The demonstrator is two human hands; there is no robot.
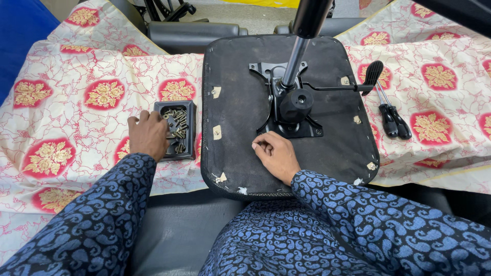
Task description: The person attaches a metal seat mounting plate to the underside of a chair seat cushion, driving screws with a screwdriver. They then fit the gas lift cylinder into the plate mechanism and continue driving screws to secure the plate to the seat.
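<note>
Black metal plate (287, 110) is already sitting on the seat underside (235, 102) while the left hand (148, 135) is grasping screws (176, 125) in the tray (190, 130), the right hand (276, 156) resting loosely curled, empty

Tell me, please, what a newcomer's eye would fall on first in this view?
Centre stage lies an upturned black chair seat, its metal mechanism plate and gas cylinder pointing up. The left hand reaches into a small black tray of screws beside it, while the right hand rests on the seat's underside.
</note>
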